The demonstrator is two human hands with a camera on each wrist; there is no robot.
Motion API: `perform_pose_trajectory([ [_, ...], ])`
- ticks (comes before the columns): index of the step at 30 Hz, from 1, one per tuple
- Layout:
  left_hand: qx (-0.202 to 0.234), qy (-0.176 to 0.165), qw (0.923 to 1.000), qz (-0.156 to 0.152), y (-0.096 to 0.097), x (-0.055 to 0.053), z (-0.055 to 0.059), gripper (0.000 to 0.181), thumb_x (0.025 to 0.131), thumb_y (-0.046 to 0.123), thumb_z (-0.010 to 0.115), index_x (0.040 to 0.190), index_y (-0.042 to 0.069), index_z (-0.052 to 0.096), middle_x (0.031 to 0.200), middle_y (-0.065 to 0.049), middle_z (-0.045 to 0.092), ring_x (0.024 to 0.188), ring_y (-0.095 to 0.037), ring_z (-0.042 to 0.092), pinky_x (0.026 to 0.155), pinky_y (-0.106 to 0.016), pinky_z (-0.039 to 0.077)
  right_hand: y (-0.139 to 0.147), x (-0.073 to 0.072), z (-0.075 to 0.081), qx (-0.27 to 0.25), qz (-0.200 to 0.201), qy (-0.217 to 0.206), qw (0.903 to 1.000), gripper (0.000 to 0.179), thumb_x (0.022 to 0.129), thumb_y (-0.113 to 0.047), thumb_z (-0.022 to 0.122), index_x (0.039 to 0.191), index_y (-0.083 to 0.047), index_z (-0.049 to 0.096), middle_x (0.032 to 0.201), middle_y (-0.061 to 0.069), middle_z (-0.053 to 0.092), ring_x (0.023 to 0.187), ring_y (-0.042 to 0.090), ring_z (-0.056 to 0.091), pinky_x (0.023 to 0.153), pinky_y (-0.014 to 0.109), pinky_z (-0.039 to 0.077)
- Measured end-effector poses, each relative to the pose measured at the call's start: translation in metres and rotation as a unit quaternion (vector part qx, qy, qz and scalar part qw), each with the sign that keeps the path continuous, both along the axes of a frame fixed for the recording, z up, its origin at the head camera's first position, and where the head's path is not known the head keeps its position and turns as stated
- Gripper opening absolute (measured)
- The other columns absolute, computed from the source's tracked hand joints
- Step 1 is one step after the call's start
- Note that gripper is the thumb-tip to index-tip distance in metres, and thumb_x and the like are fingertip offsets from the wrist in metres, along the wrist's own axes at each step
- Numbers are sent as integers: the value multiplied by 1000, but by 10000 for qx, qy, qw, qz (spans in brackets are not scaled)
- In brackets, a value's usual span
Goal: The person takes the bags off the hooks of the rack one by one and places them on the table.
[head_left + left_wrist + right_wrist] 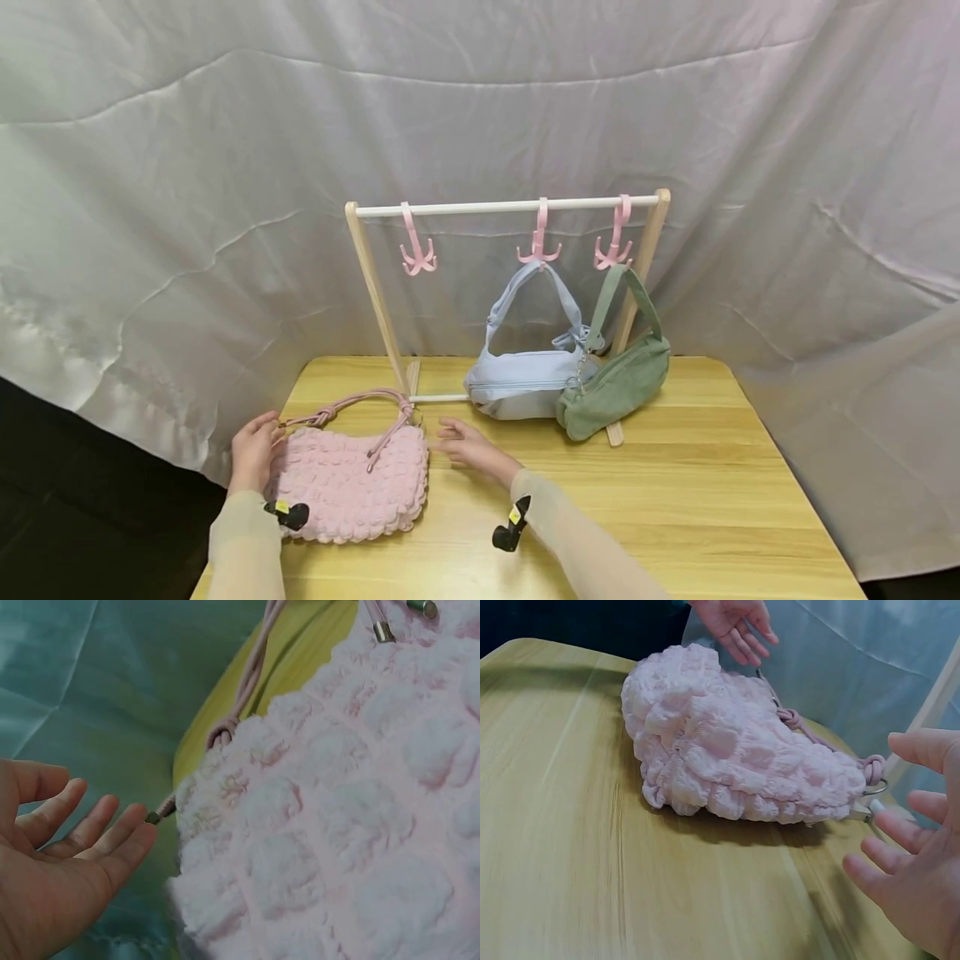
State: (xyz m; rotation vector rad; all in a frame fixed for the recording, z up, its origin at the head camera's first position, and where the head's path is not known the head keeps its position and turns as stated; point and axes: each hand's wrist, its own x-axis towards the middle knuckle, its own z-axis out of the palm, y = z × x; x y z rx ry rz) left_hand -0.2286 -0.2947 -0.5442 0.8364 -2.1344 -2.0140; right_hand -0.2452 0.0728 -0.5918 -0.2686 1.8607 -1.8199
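Pink puckered fabric is covering the handbag (345,487), which in the head view is lying near the left edge of the worktop (712,492), with room extending well rightward; yellow wrist labels (282,507) are looking too small to read. In the left wrist view, the left grip (64,870) is lying loosely spread, fingertips perhaps touching the strap end (168,805). In the right wrist view, the right grip (922,855) is hovering spread beside the handbag.

Pink bag (345,487), seemingly silver-grey curtain (480,133)
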Motion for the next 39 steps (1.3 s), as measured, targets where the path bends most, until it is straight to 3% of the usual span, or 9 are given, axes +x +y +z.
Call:
perform_pose_trajectory([
  [5,48,142,9999,38,5,3,7,54,103,29,43,150,4,33,138,-5,43,112,-9,55,113,-41,38,9,-1,5,-141,222,129,9996,55,95,-12,58,143,6,38,141,33,45,126,43,51,105,54,43],
  [8,127,257,9995,100,8,5,13,50,102,30,46,147,8,39,131,-1,48,101,-2,59,109,-37,41,16,-2,11,-140,288,246,9992,52,95,-15,60,140,5,43,136,33,49,123,45,52,102,54,46],
  [13,377,585,9971,309,15,8,22,29,100,27,53,128,17,54,107,14,60,85,3,63,84,-20,51,29,-2,23,-90,365,451,9983,50,95,-16,61,138,4,47,129,31,55,121,47,53,100,56,46],
  [18,425,828,9951,348,22,11,30,21,99,24,56,119,20,57,92,21,63,82,2,64,73,-17,53,43,-1,36,96,536,741,9958,47,96,-15,59,137,6,47,126,30,58,114,36,61,97,50,51],
  [22,287,990,9944,243,29,12,38,28,99,22,57,125,13,57,88,21,65,79,2,65,71,-16,53,55,2,47,468,707,1009,9913,44,97,-18,59,135,3,51,123,27,60,108,25,64,92,40,55],
  [27,-2,1252,9921,59,42,12,50,25,100,19,55,123,11,58,86,20,68,78,2,66,67,-13,53,77,3,64,881,971,1294,9829,41,99,-21,56,134,-1,53,124,22,62,113,33,62,91,37,54],
  [29,-78,1406,9900,-53,47,12,54,18,100,19,54,116,15,60,86,20,69,79,1,66,68,-13,53,85,2,72,990,1057,1466,9785,41,99,-21,55,135,-1,52,125,21,62,116,33,60,93,37,53],
  [35,-158,1725,9843,-329,65,10,65,19,101,22,52,115,13,61,87,19,69,81,0,67,70,-14,54,107,-3,95,1169,1020,1882,9698,41,99,-22,56,135,-1,53,128,22,61,116,30,60,94,44,52],
  [39,-401,1776,9819,-530,76,8,71,20,101,26,51,114,15,61,88,18,69,84,-2,67,71,-15,54,120,-4,113,1248,916,1926,9690,42,100,-21,55,136,0,51,128,22,61,117,32,59,93,39,53],
])
